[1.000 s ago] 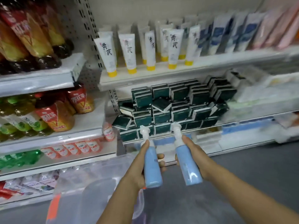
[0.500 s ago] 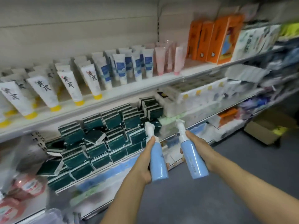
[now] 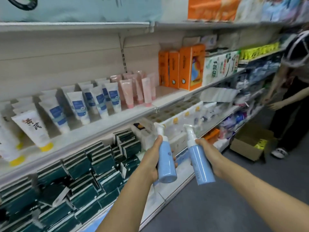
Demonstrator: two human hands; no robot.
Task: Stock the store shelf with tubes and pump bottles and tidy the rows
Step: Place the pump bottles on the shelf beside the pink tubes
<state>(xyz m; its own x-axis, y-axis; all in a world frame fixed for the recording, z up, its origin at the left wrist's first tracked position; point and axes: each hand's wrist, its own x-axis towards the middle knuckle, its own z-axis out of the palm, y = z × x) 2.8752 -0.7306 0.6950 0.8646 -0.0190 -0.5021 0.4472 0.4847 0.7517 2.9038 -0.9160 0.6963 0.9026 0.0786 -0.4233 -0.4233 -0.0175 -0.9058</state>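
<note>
Mostly blurred shelf (image 3: 100, 129); left hand (image 3: 151, 163), right hand (image 3: 209, 156) fingers wrapping blue pump bottles (image 3: 166, 162), labels unreadable

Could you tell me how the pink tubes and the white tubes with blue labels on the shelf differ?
The pink tubes are pink all over with no label I can make out; the white tubes with blue labels are white with a blue panel on the front. The pink tubes stand further right, beside the orange boxes; the white ones sit to their left. Both kinds stand cap down in rows on the same shelf.
</note>
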